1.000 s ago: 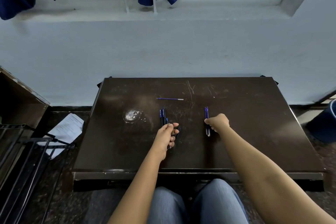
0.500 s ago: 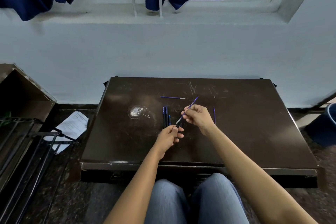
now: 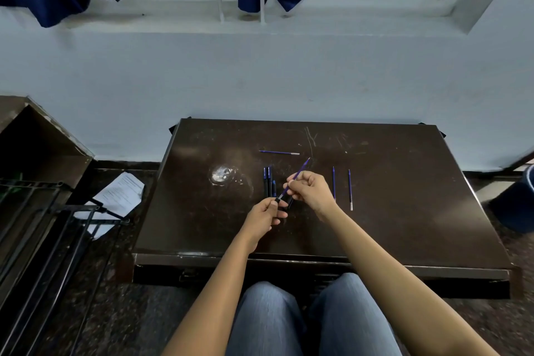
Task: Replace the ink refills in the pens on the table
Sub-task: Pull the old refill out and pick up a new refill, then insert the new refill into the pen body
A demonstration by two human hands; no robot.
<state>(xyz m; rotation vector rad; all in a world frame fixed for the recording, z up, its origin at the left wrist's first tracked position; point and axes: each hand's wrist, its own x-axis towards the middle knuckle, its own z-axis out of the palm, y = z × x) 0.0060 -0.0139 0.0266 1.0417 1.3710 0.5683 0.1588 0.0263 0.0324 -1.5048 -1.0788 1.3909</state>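
My right hand [image 3: 310, 189] pinches a thin blue refill [image 3: 299, 173] that slants up to the right. Its lower end meets the mouth of a black pen barrel [image 3: 278, 200], which my left hand [image 3: 264, 218] grips over the middle of the dark table [image 3: 404, 211]. Three dark pens [image 3: 268, 180] lie side by side just left of my hands. Two more refills [image 3: 333, 182] [image 3: 350, 189] lie parallel to the right of my right hand. A single refill [image 3: 278, 152] lies crosswise farther back.
A whitish smear [image 3: 221, 175] marks the tabletop at the left. Black metal racks [image 3: 43, 225] and a printed sheet of paper [image 3: 120, 195] sit on the floor to the left. A blue bin [image 3: 517, 202] stands at the right. My knees are under the table's near edge.
My right hand lifted one refill from the group on the right and brought it left to the pen barrel in my left hand. Two refills stay on the table.
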